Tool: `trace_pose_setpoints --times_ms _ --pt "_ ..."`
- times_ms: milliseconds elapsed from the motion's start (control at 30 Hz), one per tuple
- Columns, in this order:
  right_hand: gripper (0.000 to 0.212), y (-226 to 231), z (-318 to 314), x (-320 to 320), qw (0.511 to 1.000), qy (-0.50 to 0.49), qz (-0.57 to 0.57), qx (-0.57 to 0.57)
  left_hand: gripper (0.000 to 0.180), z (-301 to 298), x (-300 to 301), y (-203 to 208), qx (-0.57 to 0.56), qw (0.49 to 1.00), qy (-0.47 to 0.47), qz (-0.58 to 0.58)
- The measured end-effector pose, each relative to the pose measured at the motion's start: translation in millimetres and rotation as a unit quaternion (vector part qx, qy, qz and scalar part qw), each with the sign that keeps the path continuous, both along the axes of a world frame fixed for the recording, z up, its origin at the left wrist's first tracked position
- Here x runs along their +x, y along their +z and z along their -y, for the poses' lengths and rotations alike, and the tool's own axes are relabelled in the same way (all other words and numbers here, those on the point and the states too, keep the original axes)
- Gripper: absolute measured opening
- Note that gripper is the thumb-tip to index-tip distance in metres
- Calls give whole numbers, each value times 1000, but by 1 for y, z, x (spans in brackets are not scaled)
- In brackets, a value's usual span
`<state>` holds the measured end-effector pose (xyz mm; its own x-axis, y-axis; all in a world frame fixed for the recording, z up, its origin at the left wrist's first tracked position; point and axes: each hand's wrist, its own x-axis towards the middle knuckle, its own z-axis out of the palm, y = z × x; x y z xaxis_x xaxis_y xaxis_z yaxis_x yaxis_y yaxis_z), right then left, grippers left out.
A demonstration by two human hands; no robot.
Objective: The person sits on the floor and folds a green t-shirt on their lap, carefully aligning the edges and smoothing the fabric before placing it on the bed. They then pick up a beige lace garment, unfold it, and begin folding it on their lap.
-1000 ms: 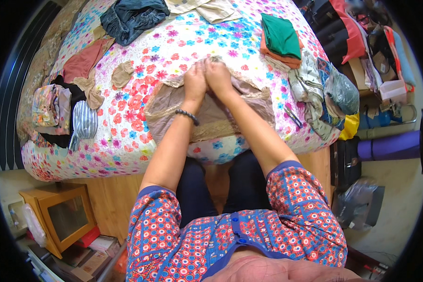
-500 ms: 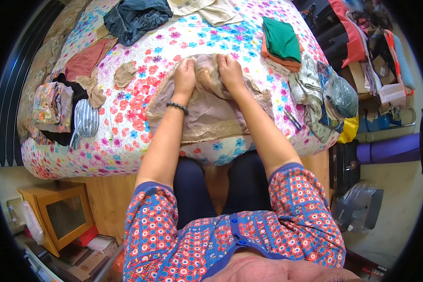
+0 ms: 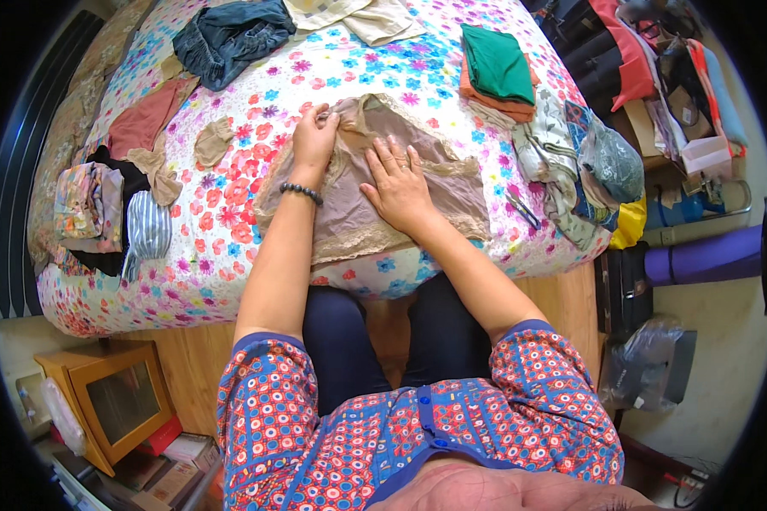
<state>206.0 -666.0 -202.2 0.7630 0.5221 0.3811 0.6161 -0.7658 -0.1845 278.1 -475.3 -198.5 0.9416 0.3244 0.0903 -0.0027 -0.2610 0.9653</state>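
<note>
A mauve garment with beige lace trim (image 3: pixel 358 209) lies spread on the flowered bedspread (image 3: pixel 256 162) at the near edge of the bed. My left hand (image 3: pixel 315 136), below which a dark bead bracelet circles the wrist, pinches the garment's upper left part by the lace. Flat on the middle of the cloth rests my right hand (image 3: pixel 396 187), fingers spread and holding nothing. Some creases and a fold of lace show between the two hands. The garment's exact kind is not plain from this view.
Folded green and orange cloths (image 3: pixel 498 72) lie at right, near patterned clothes (image 3: pixel 550 162) and a small blue-and-dark tool (image 3: pixel 524 210). At left are a folded clothes stack (image 3: pixel 89 200), a striped cloth (image 3: pixel 149 226) and a beige piece (image 3: pixel 213 142). Jeans (image 3: pixel 230 43) lie at the back.
My right hand has let go of the garment's top edge and come down flat on its middle. My left hand still grips, slightly further left. The garment's upper right now lies spread out.
</note>
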Motion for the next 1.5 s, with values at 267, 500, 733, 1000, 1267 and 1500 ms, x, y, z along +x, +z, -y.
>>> trace_pose_setpoints --times_ms 267,500,733,1000,1267,1500 --pt "60 -3 -12 -13 989 141 -48 -5 46 13 6 19 -377 917 -126 29" --pt "55 -1 -10 -18 987 149 -56 -30 38 -38 48 -7 1 997 -56 59" --pt "57 16 3 -11 979 166 -99 64 37 -8 8 52 476 875 35 -82" --pt "60 -3 6 -14 988 135 -76 -20 72 46 -7 -20 546 836 -44 -16" --pt "72 9 54 -10 991 -53 -71 -96 65 38 14 -20 605 792 -70 -41" --pt "85 2 107 -38 977 -147 -91 -121 82 13 -19 -9 582 810 -64 -12"
